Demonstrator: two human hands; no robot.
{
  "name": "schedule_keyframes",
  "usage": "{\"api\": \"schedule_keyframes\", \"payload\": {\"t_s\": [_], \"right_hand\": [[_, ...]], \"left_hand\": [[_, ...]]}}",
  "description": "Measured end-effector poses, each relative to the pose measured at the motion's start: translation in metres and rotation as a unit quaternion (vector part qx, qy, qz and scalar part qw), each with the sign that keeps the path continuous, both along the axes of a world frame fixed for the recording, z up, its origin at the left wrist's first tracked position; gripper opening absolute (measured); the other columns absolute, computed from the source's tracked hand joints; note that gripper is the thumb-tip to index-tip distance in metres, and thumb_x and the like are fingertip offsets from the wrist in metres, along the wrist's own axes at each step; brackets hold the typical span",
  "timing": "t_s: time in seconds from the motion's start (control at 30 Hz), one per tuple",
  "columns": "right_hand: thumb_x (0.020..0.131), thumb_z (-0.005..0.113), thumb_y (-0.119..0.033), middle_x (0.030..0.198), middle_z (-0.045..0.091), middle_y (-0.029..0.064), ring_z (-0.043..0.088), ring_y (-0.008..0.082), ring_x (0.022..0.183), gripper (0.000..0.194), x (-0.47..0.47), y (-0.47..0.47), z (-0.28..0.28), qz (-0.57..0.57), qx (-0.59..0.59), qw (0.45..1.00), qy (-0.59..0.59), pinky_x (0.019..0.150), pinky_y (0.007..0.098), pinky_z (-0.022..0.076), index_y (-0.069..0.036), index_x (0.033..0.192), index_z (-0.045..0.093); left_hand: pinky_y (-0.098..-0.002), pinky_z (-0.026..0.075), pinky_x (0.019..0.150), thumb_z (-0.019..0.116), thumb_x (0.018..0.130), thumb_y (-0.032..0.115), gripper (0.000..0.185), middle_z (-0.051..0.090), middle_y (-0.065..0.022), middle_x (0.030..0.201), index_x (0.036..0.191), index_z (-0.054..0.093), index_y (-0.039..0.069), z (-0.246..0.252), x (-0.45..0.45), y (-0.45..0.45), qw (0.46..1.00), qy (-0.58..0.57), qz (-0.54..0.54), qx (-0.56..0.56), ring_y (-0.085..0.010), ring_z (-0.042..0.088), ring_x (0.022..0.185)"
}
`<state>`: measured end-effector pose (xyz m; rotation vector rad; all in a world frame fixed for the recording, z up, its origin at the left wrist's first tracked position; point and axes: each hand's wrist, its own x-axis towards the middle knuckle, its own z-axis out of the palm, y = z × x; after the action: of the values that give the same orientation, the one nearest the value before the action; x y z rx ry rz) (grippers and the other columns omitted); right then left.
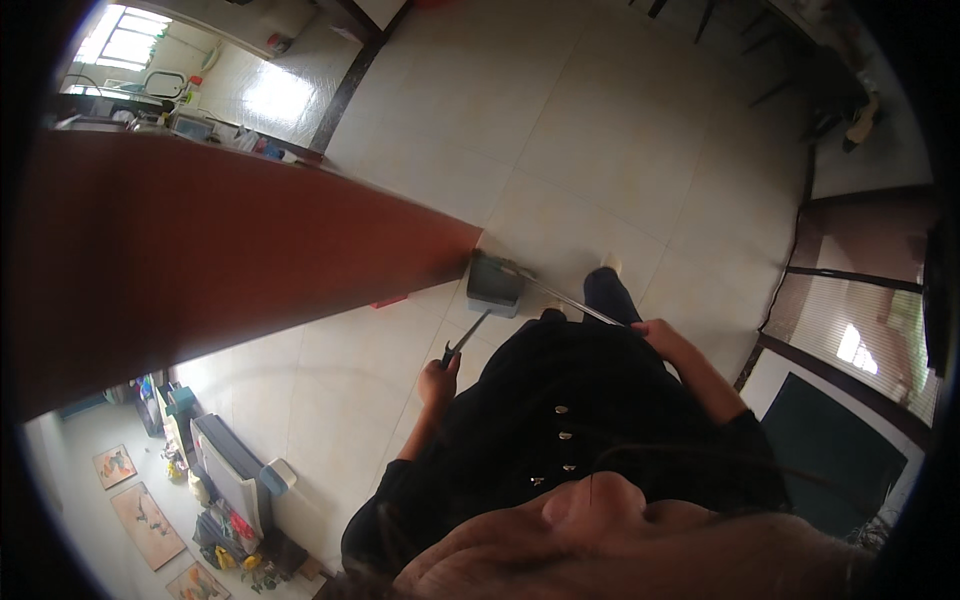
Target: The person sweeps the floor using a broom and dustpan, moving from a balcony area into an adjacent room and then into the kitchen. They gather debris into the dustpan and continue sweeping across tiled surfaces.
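Note:
My left hand (437, 381) is closed around the dark grip of a long dustpan handle (474, 328). The grey-blue dustpan (493, 289) rests on the tiled floor ahead of my feet, close to the lower edge of a reddish-brown panel. In my right hand (661, 339) is a thin metal broom handle (574, 301), slanting down and leftward across my legs. The broom head (504, 264) lies at the dustpan's far edge; its bristles are blurred, and I cannot tell whether they touch the pan. One dark trouser leg (609, 292) shows past my black top.
The large reddish-brown panel (225, 240), perhaps a door, juts in from the left. Dark-legged furniture (814, 90) stands at upper right, beside a glazed door (862, 322). A grey appliance-like box (231, 461) and hung pictures (148, 525) are at lower left.

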<state>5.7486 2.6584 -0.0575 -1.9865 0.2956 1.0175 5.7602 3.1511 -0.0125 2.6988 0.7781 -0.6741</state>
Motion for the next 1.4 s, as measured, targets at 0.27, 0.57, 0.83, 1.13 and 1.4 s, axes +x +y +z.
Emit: {"api": "schedule_keyframes", "payload": {"t_s": [0.27,0.57,0.83,1.13,1.4], "right_hand": [[0.081,0.069,-0.032,0.073,0.063,0.0111,0.061,0.0219,0.067,0.038,0.033,-0.091,-0.006,-0.209,-0.05,0.976,-0.043,0.063,0.0365,0.0493,0.005,0.09,0.066],[0.09,0.062,-0.026,0.056,0.046,-0.0023,0.042,0.0079,0.041,0.027,0.196,-0.21,0.043,-0.593,0.233,0.752,0.168,0.036,0.0228,0.0291,-0.012,0.071,0.05],[0.092,0.054,-0.019,0.059,0.046,-0.0007,0.042,0.0096,0.045,0.017,0.329,-0.301,0.004,-0.723,0.207,0.638,0.167,0.037,0.0216,0.0263,-0.014,0.077,0.047],[0.092,0.05,-0.021,0.053,0.045,0.0032,0.04,0.0151,0.04,0.024,0.514,-0.344,-0.013,-0.727,0.193,0.621,0.221,0.035,0.0253,0.0324,-0.011,0.071,0.045],[0.088,0.063,-0.023,0.065,0.058,0.0055,0.054,0.0185,0.053,0.02,0.652,-0.362,-0.021,-0.142,-0.024,0.987,-0.064,0.051,0.031,0.0432,-0.005,0.079,0.061]], "left_hand": [[-0.0513,0.05,0.065,0.066,0.076,0.062,0.063,0.065,-0.024,0.073,0.07,0.067,0.0,-0.023,0.096,-0.099,0.996,-0.02,0.077,-0.027,-0.0431,0.065,0.074],[-0.0461,0.044,0.062,0.058,0.087,0.057,0.061,0.062,-0.0218,0.066,0.075,0.067,-0.003,0.032,0.28,-0.224,0.966,-0.227,0.08,-0.093,-0.0356,0.063,0.065],[-0.0279,0.03,0.041,0.066,0.09,0.041,0.04,0.043,0.0035,0.053,0.074,0.058,0.006,0.024,0.417,-0.274,0.878,-0.226,0.281,-0.313,-0.0087,0.041,0.044],[-0.0359,0.038,0.051,0.069,0.087,0.042,0.053,0.051,-0.0069,0.054,0.064,0.056,-0.004,0.009,0.657,-0.319,0.945,-0.266,0.088,-0.171,-0.016,0.049,0.054],[-0.0284,0.034,0.041,0.069,0.087,0.041,0.045,0.047,0.0009,0.052,0.063,0.051,0.007,0.015,0.893,-0.384,0.88,-0.232,0.226,-0.347,-0.0097,0.044,0.042]]}}
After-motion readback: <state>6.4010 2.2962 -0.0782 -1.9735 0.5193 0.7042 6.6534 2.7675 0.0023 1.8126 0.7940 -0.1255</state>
